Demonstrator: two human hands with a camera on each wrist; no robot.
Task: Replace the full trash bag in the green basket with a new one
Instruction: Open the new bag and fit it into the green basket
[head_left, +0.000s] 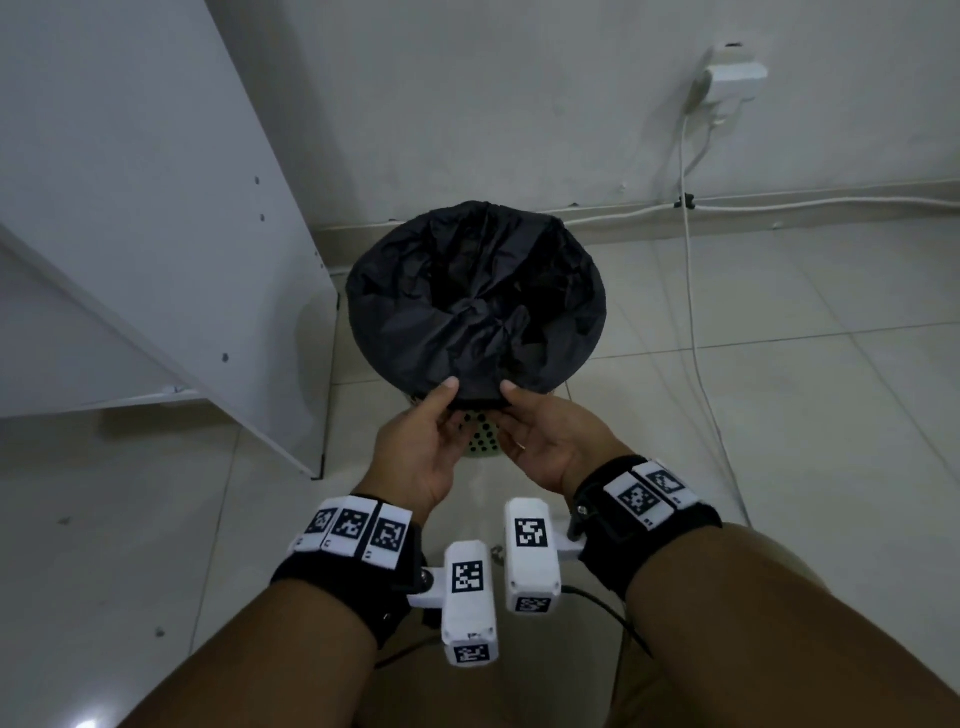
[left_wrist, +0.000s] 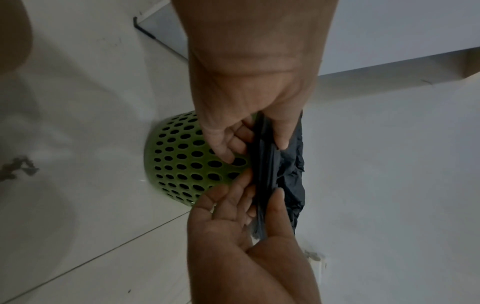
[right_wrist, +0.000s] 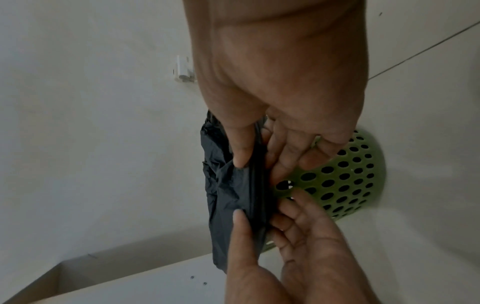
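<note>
At the basket's near rim: two hands, thumbs on top, fingers beneath.
Left hand (head_left: 423, 441): pinches the bag's folded edge.
Right hand (head_left: 540, 441): pinches the same edge, just beside the left.
Count: one trash bag (head_left: 475, 306), one green basket (left_wrist: 182, 162).
Bag: black, crinkled, stretched over the basket's mouth.
Basket: perforated with round holes, standing on pale floor tiles (head_left: 779, 364).
Beyond the basket: white wall, a cable (head_left: 693, 291); left, a white cabinet (head_left: 156, 208).
</note>
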